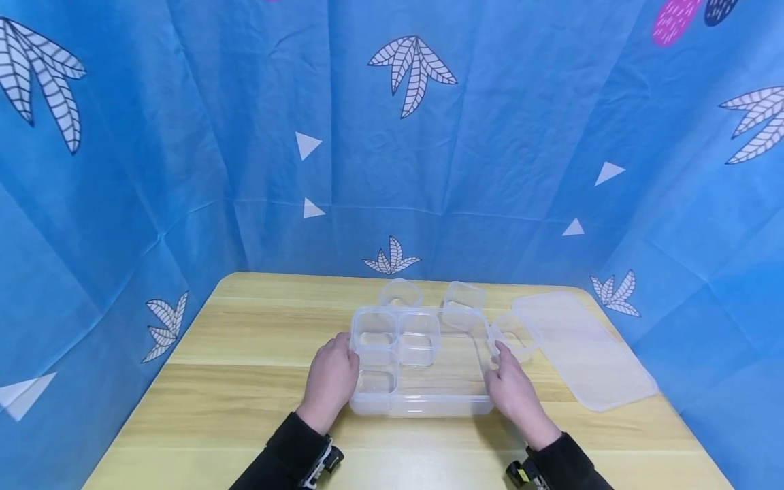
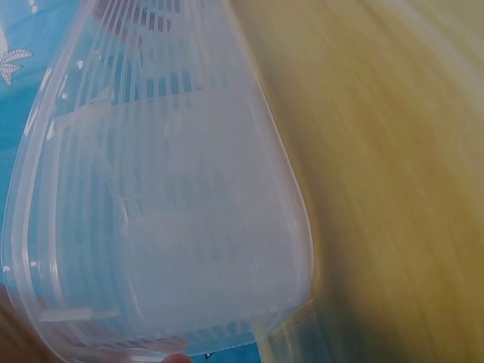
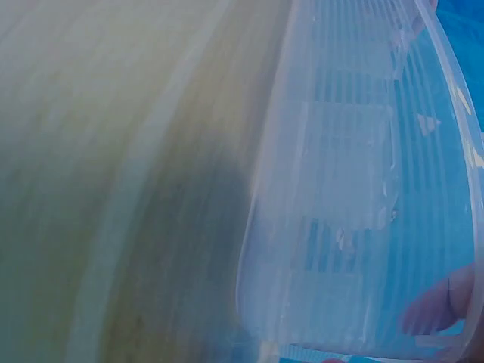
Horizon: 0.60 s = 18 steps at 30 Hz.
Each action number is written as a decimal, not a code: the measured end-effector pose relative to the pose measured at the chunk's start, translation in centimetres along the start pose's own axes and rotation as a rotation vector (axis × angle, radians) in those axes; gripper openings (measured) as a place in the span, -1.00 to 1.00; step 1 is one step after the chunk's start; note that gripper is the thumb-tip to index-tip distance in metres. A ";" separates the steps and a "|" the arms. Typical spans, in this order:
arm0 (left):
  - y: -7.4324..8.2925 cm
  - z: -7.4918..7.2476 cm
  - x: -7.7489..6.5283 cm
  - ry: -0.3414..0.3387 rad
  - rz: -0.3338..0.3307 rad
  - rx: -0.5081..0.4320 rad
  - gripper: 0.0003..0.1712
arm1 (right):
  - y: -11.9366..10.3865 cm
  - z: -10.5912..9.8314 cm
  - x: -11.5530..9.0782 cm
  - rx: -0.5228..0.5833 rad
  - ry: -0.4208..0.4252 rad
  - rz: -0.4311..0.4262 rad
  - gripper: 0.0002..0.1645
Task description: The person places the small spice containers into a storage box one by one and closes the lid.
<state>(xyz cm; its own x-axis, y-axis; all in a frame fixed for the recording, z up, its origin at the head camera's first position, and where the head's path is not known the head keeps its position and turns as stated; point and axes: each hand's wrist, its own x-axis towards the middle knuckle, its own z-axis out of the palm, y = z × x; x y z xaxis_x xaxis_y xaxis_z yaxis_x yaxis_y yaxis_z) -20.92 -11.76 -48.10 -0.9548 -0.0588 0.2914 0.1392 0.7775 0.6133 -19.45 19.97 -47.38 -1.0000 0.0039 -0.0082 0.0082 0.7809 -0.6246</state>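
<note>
A clear plastic storage box [image 1: 441,406] sits in front of me on the table, with ribbed walls in the wrist views. My left hand [image 1: 331,374] grips its left side; one fingertip [image 2: 178,358] shows at the bottom of the left wrist view. On the opposite side, my right hand [image 1: 513,388] holds the box, a finger [image 3: 442,304] lapping over the rim in the right wrist view. Inside the box are three small clear containers: one back left [image 1: 375,328], one beside it [image 1: 419,331], one front left [image 1: 375,382]. The box's right part shows a bare bottom.
Behind the box stand two loose clear containers, a left one [image 1: 400,292] and a right one [image 1: 463,295]. A third loose container [image 1: 517,337] is by my right hand. A flat translucent lid [image 1: 588,350] lies at the right on the wooden table [image 1: 263,340]. Blue curtains [image 1: 392,170] surround it.
</note>
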 end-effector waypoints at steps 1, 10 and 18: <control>0.0 0.0 0.0 0.002 -0.002 -0.005 -0.63 | 0.0 0.0 0.0 -0.007 0.003 -0.004 -0.26; -0.2 0.1 -0.1 0.000 -0.014 -0.016 -0.63 | -0.3 -1.7 0.5 -0.036 0.038 -0.060 -0.31; -0.2 0.1 0.2 0.007 -0.011 -0.028 -0.63 | -0.3 -3.9 1.5 -0.099 0.047 -0.111 -0.44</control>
<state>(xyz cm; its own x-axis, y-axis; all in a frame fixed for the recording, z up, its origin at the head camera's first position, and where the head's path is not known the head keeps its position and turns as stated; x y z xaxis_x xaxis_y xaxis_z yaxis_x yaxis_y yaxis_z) -21.12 -11.87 -48.24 -0.9545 -0.0713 0.2896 0.1366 0.7587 0.6370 -20.95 22.16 -44.12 -0.9938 -0.0583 0.0942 -0.1002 0.8358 -0.5398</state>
